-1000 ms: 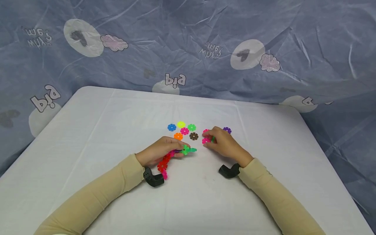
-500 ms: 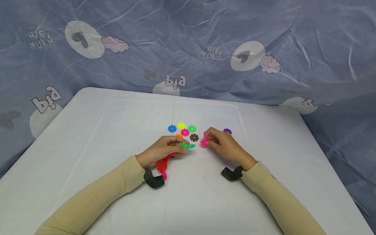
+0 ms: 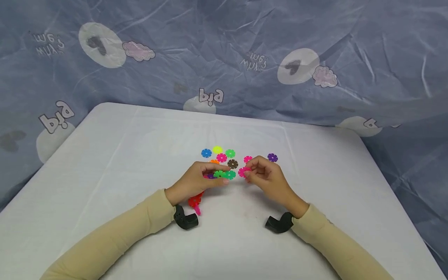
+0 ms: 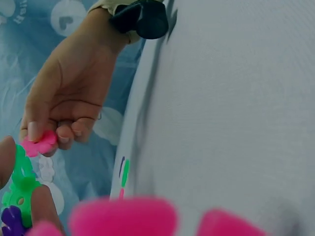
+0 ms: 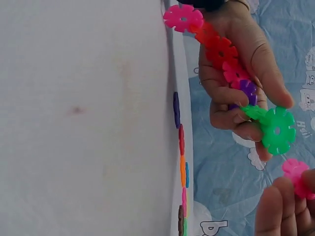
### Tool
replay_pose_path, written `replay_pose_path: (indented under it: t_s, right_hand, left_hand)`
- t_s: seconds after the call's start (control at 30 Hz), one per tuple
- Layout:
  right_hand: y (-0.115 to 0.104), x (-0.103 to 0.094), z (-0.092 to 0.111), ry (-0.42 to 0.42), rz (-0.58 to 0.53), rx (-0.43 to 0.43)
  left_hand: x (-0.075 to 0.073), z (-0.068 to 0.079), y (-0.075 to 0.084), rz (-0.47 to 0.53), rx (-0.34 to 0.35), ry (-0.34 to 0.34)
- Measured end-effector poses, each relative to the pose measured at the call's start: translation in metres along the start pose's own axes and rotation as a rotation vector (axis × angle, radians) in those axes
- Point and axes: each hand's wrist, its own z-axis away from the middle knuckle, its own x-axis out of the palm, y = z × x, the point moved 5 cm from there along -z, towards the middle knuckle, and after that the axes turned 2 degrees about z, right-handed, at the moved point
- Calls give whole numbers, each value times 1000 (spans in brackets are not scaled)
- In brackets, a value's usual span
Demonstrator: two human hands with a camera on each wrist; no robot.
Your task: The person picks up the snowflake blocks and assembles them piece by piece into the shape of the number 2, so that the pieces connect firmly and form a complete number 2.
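Note:
My left hand (image 3: 189,182) holds a chain of notched, flower-shaped plastic discs joined edge to edge. In the right wrist view the chain runs from a pink disc (image 5: 183,18) through red, pink and purple ones to a green end disc (image 5: 278,130). Fingers and thumb grip it near the purple disc (image 5: 247,91) and the green end. Between thumb and fingertips, my right hand (image 3: 274,181) pinches a loose pink disc (image 3: 243,172). That disc stands just right of the green end, with a small gap in the head view. Part of the chain is hidden behind the left hand.
Loose discs lie flat beyond the hands on the white-covered table (image 3: 140,136): blue (image 3: 206,153), yellow (image 3: 217,149), green (image 3: 230,153), pink (image 3: 221,157), brown (image 3: 232,164) and purple (image 3: 272,157). A printed blue cloth (image 3: 217,50) hangs behind the table.
The right hand has picked up a pink disc from the table and drawn it slightly back. The left hand has turned the chain, so its green end disc now faces the head camera.

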Motion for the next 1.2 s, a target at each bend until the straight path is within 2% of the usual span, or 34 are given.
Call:
replay_pose_path:
  t_s: [0.17, 0.43, 0.73, 1.2]
  right_hand:
    - [-3, 1, 0, -33, -21, -44]
    - [-3, 5, 2, -96, -22, -88]
    - [-1, 7, 2, -100, -18, -78]
    - [-4, 11, 5, -136, 33, -75]
  left_hand:
    - [2, 3, 3, -35, 7, -12]
    - [3, 3, 6, 17, 14, -48]
    - [3, 4, 5, 12, -7, -50]
    - [3, 3, 4, -7, 12, -69]
